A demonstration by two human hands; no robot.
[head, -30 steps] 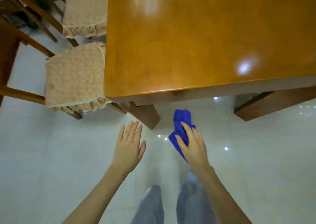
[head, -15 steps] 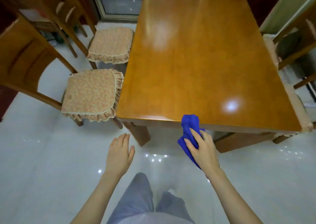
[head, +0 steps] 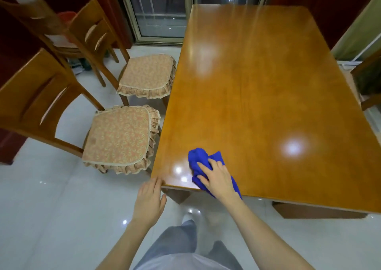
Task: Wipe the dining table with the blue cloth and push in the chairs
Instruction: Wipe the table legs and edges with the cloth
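- One view, the head camera, covered the whole scene.
- The right hand (head: 216,179) lay flat on the blue cloth (head: 203,161), fingers spread, and pressed it onto the dining table (head: 257,96) near the front-left corner. Half a second earlier the same hand held the cloth bunched below the table edge, clear of the top.
- The left hand (head: 149,201) was open and held nothing; its fingertips (head: 158,182) sat at the table's corner edge, where earlier it hung free over the floor.
- Judgement: cloth contact with the top marked the start of wiping; nearly the whole surface remained to be covered.
- Two cushioned chairs, the near chair (head: 117,138) and the far chair (head: 147,74), stood pulled out beside the left table edge; pushing them in was not yet done.
- A further chair (head: 369,78) showed partly at the right side.
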